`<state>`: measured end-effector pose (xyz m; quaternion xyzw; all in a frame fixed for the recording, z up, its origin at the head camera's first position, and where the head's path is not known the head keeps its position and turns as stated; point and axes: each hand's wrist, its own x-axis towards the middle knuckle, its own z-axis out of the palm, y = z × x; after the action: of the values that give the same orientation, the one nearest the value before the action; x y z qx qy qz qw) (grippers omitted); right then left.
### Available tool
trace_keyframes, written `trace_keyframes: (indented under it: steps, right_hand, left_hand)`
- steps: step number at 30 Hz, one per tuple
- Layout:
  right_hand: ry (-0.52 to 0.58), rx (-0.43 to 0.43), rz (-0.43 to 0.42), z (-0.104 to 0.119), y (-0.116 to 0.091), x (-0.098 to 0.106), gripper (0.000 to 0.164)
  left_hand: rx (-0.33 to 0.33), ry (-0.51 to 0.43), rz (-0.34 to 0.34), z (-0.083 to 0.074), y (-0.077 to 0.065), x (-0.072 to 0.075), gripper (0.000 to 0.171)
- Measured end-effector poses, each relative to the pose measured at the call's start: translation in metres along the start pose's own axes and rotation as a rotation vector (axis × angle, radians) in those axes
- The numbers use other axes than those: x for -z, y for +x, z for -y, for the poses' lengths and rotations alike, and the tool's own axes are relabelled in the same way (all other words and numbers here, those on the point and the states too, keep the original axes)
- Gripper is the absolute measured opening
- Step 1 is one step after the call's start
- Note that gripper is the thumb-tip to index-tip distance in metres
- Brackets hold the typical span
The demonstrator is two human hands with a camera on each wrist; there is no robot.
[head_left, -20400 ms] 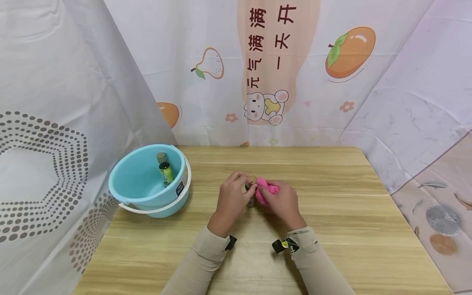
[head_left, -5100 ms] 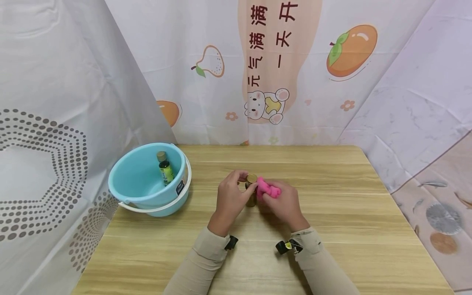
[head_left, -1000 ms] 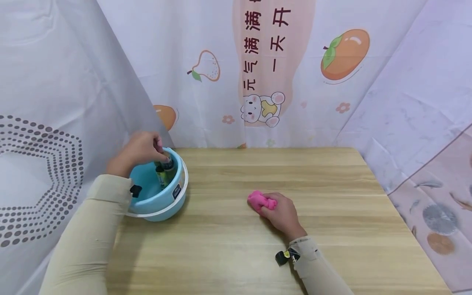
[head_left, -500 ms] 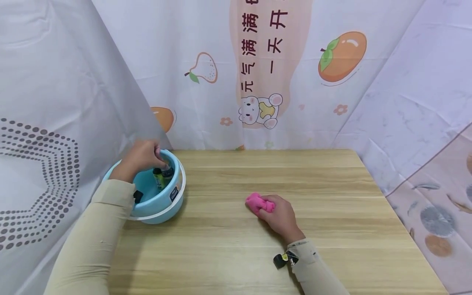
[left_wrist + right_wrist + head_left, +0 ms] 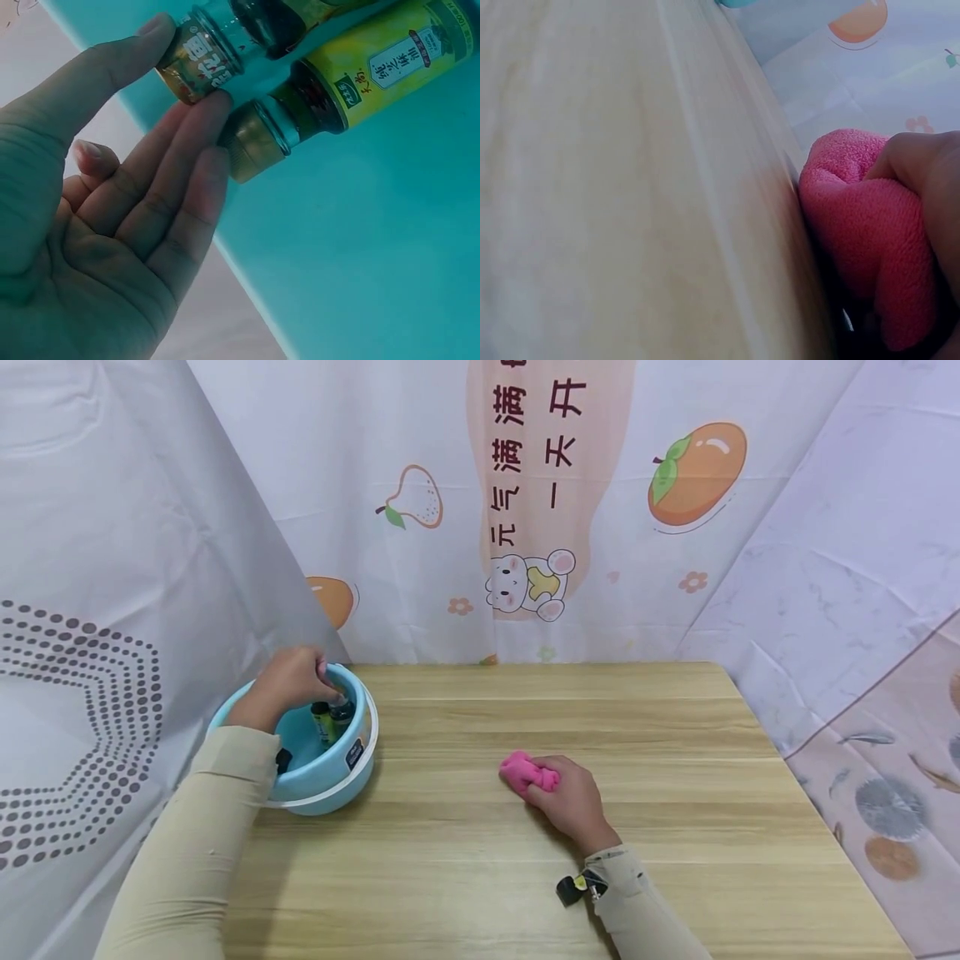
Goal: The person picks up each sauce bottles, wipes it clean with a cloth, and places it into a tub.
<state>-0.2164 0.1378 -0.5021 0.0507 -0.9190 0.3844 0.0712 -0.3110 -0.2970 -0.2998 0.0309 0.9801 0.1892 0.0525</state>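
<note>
My left hand (image 5: 288, 681) reaches down into the light blue bucket (image 5: 322, 795). Thumb and fingertips pinch the gold printed cap (image 5: 196, 64) of a small dark glass bottle (image 5: 342, 713). Beside it in the bucket leans a sesame oil bottle (image 5: 386, 64) with a yellow-green label and a gold-brown cap; in the left wrist view, my fingers lie close to that cap. My right hand (image 5: 572, 802) grips a bunched pink cloth (image 5: 525, 772) on the wooden table; the cloth's fuzzy folds fill the right wrist view's right side.
The bucket's white handle (image 5: 337, 792) hangs down its front side. The wooden table (image 5: 465, 868) reaches back to a printed curtain (image 5: 420, 602). Grey-white sheeting (image 5: 90, 552) stands along the left.
My left hand has left the table's middle, where both hands were at a bottle, and carried that bottle into the bucket. Lately it sinks slightly lower. The right hand keeps the cloth.
</note>
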Motion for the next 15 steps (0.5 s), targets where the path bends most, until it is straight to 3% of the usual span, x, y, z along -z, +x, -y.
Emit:
trace_keyframes:
  steps: [7, 15]
  right_hand:
    - [0.008, 0.005, -0.016, 0.0, 0.001, 0.009, 0.042]
    - [-0.118, 0.027, -0.144, -0.026, 0.006, 0.051, 0.046]
  left_hand:
    - [0.007, 0.018, 0.015, -0.003, -0.003, 0.004, 0.039]
    - [-0.006, 0.039, 0.001, -0.009, -0.01, 0.023, 0.037]
